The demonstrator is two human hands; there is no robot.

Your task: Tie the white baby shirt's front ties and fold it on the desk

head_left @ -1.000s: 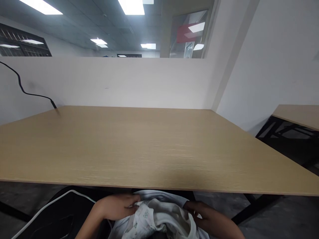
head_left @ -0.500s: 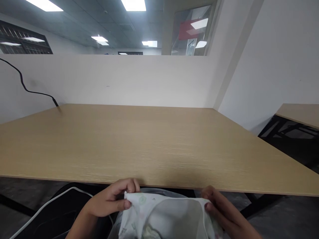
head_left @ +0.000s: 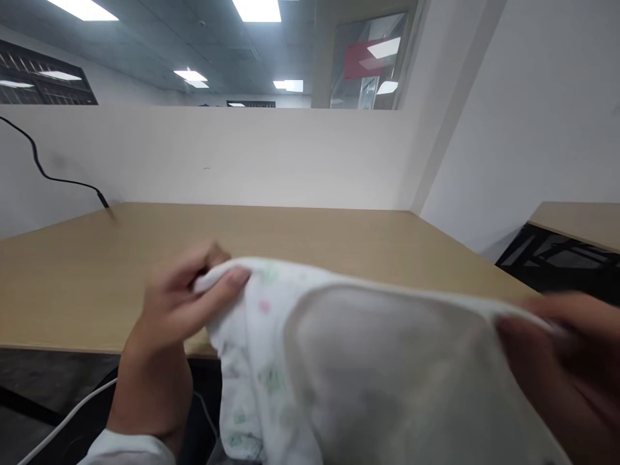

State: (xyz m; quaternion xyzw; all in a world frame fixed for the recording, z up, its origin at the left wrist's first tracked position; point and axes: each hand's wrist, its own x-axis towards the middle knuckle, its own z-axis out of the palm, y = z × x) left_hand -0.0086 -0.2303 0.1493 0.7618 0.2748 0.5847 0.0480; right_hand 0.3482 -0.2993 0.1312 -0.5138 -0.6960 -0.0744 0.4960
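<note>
My left hand (head_left: 179, 303) pinches one upper corner of a white cloth garment (head_left: 252, 368) between thumb and fingers. The cloth has small green and pink prints and a sheer greyish panel edged with a white band. My right hand (head_left: 566, 361), large and blurred at the right edge, grips the opposite end of the band. Held up close to the camera and stretched between my hands, the cloth hides the middle of the wooden desk (head_left: 310, 236) and does not touch it as far as I can see.
A black cable (head_left: 48, 165) runs down the white partition (head_left: 217, 155) to the desk's far left corner. A white cable (head_left: 62, 420) crosses the dark floor area below the near edge. Another wooden desk (head_left: 576, 219) stands at the far right.
Both hands have risen from below the desk's near edge, lifting the cloth toward the camera. The cloth is now stretched wider between them, and my right hand has moved further right.
</note>
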